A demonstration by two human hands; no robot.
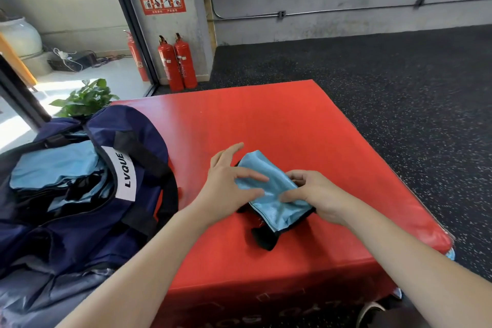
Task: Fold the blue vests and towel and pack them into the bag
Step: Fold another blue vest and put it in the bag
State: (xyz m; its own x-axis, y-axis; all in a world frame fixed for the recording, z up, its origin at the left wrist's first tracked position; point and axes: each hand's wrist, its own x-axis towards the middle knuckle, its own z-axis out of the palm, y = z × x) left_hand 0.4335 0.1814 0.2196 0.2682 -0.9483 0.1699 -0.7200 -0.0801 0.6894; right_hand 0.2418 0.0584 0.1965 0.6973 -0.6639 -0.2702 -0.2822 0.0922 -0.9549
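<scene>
a light blue vest (274, 192) with black trim, folded into a small bundle, is held down near the right edge of the red bench (292, 120). it is pressed by the spread left hand (229, 181) and pinched by the right hand (316, 194). more blue cloth is seen in the open navy bag (87, 186) at the left edge.

A light blue vest (271, 189) with black trim lies folded into a small, slanted bundle on the red mat (292, 120), right of the bag (80, 194); a black strap end sticks out from its near edge. The bag is navy with black handles and a white label reading LVQUE, and it sits at the mat's left edge with its top open. Inside it lie more folded vests (53, 165), light blue with black edging, stacked flat.
</scene>
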